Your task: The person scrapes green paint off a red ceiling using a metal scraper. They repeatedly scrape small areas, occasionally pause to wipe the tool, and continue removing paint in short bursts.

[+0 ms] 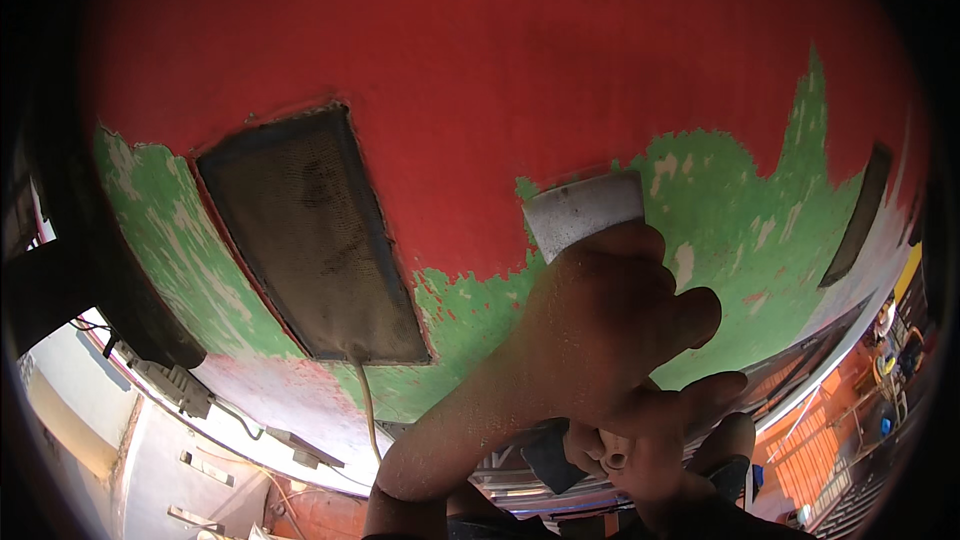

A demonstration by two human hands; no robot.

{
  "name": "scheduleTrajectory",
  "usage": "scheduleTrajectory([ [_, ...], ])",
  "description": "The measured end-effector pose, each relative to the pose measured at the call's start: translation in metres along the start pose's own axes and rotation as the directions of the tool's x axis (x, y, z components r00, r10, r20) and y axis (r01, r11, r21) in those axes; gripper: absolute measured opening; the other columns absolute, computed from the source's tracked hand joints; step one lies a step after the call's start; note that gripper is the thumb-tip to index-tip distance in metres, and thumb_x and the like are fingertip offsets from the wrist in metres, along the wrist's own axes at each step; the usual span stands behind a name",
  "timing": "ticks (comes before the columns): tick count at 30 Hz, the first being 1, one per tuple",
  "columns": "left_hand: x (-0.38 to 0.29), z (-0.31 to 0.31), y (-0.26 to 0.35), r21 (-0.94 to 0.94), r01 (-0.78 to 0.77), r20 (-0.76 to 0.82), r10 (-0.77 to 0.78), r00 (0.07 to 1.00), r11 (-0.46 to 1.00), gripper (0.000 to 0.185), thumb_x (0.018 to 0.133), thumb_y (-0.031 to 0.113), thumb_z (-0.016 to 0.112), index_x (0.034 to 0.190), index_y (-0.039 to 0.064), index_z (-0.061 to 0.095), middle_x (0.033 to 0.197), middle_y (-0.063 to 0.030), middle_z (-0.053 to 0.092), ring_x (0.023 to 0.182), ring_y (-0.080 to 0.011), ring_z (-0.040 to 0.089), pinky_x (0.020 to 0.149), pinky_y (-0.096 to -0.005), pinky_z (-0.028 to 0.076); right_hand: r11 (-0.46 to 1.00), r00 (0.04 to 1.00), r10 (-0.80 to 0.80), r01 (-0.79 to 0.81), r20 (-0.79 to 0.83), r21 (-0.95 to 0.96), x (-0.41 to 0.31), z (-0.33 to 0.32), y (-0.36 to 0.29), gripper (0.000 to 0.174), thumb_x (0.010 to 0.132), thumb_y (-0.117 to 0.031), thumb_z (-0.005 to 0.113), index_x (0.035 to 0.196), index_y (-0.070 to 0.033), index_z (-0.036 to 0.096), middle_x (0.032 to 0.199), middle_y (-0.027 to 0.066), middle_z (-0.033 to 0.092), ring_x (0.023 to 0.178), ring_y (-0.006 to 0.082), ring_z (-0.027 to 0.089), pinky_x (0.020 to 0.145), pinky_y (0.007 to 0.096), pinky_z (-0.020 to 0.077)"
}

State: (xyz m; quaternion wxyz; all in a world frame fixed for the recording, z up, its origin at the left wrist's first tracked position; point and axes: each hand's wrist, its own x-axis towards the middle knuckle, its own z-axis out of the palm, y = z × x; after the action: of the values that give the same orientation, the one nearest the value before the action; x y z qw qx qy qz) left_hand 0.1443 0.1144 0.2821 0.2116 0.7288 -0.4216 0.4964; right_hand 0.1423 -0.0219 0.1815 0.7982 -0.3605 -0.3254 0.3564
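My left hand point(592, 315) grips a paint scraper whose broad, scuffed metal blade point(589, 211) lies against the wall, where red paint meets green. Below it, my right hand point(645, 450) closes around a light-coloured handle end point(616, 459) with a round hole in it. The left fist covers the middle, so I cannot tell if this handle belongs to the same scraper. A dark grey flat piece point(555, 456) sits left of my right fingers, partly hidden. The red paint point(480, 75) ends in a ragged edge above the green layer point(720, 217), which has pale scraped patches.
A dark mesh-covered rectangular opening point(304, 240) is set in the wall, and a cable point(366, 405) comes out of its bottom edge. A dark beam point(127, 277) stands at the left. A narrower dark opening point(856, 217) lies at the right. Far below right, orange flooring point(817, 442) shows.
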Motion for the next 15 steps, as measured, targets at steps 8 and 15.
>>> scheduleTrajectory([
  [8,0.0012,-0.001,0.0017,-0.046,0.007,0.011,-0.006,1.0,0.999,0.032,0.065,0.034,0.076,0.072,0.01,0.058,0.048,-0.0052,0.045,0.046,-0.0259,0.047,0.056,-0.0369,0.042,0.989,0.983,-0.139,0.144,0.12,-0.041,0.0011,0.002,0.0042,0.052,0.099,-0.042,0.046,0.057,-0.013,0.041,0.058,0.0049,0.044,0.038,0.0147,0.033,0.034,0.0269,0.0247],
  [15,-0.0027,0.003,0.0055,-0.048,0.104,-0.015,-0.105,0.994,0.993,0.03,0.066,0.033,0.077,0.072,0.01,0.058,0.048,-0.0052,0.047,0.047,-0.0265,0.05,0.058,-0.0365,0.043,0.989,0.994,-0.09,0.097,0.068,-0.108,-0.0037,0.0026,0.0015,0.05,0.1,-0.043,0.043,0.061,-0.012,0.043,0.059,0.0051,0.042,0.038,0.0136,0.03,0.035,0.0261,0.0253],
])
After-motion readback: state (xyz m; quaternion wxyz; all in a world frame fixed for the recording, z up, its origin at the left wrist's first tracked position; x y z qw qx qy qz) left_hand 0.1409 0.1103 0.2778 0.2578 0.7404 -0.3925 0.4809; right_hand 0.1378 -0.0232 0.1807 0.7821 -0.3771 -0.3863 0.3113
